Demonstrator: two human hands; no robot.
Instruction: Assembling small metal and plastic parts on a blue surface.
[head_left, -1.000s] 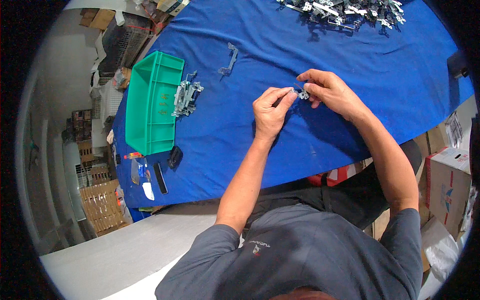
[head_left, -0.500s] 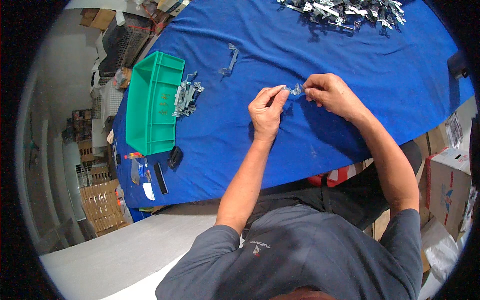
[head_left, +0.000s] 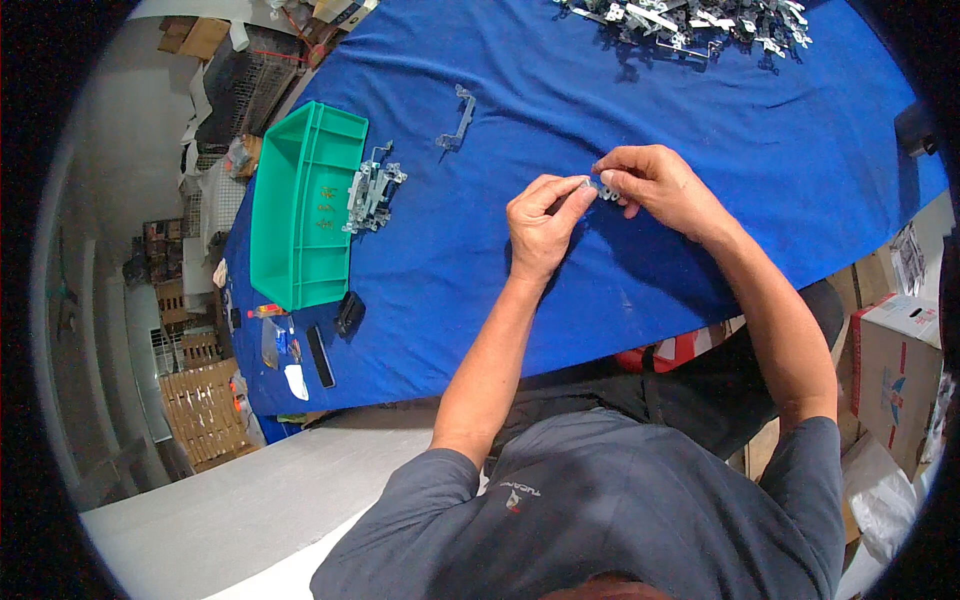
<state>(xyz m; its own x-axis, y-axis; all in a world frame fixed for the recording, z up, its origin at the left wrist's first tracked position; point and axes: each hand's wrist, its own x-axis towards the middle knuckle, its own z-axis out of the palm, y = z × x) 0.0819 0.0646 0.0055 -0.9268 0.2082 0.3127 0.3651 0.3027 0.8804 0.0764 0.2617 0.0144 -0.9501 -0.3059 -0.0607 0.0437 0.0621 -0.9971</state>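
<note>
Over the middle of the blue cloth, my left hand pinches a small silvery metal bracket between thumb and fingers. At the bracket's other end, my right hand is closed on it, thumb against forefinger. The fingers hide most of the piece. A single longer metal bracket lies on the cloth beyond my left hand. Farther left, a small heap of similar metal brackets rests against a green plastic bin. Several small brass-coloured parts are inside the bin.
A large pile of metal brackets covers the far side of the blue-covered table. A black flat object, a black clip-like item and small packets lie at the near left. A cardboard box stands at the right.
My left hand has shifted slightly right, closer to my right hand. My right fingers have turned around the bracket, which now shows at a different angle. The bin and heaps stay put.
</note>
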